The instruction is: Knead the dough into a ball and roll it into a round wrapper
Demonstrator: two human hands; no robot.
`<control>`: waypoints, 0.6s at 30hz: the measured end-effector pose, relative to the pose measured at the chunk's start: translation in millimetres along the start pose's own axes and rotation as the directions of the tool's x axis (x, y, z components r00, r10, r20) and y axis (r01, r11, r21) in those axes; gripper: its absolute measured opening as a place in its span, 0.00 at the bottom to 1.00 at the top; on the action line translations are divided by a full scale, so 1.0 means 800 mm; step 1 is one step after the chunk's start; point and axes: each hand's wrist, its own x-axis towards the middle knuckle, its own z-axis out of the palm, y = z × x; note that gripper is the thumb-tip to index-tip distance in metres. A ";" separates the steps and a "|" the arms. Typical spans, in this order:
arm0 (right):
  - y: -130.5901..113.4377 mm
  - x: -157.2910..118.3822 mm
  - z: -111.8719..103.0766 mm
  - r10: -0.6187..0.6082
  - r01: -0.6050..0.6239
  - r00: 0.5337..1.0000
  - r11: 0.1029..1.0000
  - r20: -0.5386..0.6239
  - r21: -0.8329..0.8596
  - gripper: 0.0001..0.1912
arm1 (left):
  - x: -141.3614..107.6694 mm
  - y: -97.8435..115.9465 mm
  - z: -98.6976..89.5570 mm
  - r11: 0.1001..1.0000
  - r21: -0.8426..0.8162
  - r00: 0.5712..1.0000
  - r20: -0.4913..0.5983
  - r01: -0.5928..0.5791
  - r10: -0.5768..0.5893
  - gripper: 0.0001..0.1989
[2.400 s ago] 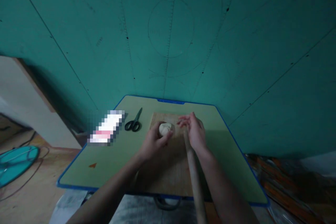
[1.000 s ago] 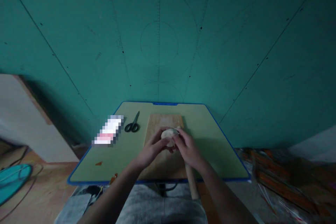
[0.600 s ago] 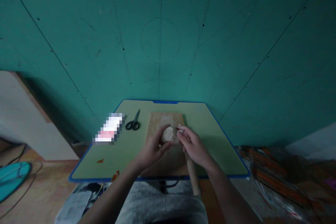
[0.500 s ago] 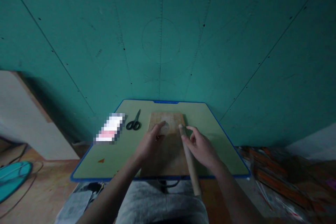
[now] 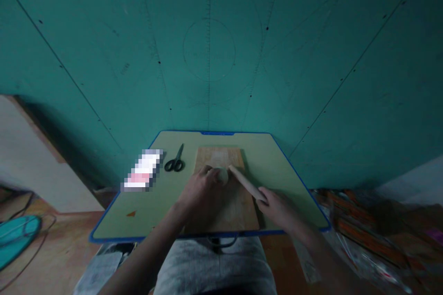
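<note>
My right hand (image 5: 274,206) is closed round the near end of a pale wooden rolling pin (image 5: 246,183). The pin slants up and to the left across the wooden board (image 5: 224,214), its far tip close to a thin, pale round piece that looks like dough (image 5: 223,175). Pinched at its left edge by my left hand (image 5: 200,185), the round piece is over the upper middle of the board. Whether it touches the board or the pin I cannot tell.
Black-handled scissors (image 5: 175,161) lie left of the board on the small table (image 5: 284,166). A blurred-out rectangle (image 5: 143,170) is at the table's left edge, and a small orange scrap (image 5: 131,214) lies nearer me. The green wall (image 5: 221,92) rises behind.
My right hand has gripped the rolling pin's near end and swung it leftward towards the round piece. My left fingers have closed on that piece, which has shifted slightly right.
</note>
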 end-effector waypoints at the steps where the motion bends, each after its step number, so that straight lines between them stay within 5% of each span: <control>1: 0.003 0.001 -0.005 -0.004 0.004 1.000 1.000 -0.004 -0.020 0.10 | 0.001 -0.003 0.001 1.000 0.015 1.000 -0.018 -0.016 0.016 0.15; 12: 0.030 0.011 -0.039 -0.100 0.099 0.986 0.995 -0.131 -0.014 0.13 | 0.002 -0.017 0.017 0.975 -0.123 0.982 -0.060 -0.187 0.180 0.18; 18: 0.008 0.019 -0.043 -0.169 0.177 0.976 0.983 -0.136 0.054 0.12 | -0.007 -0.023 -0.033 0.967 -0.249 0.974 -0.227 -0.052 -0.006 0.19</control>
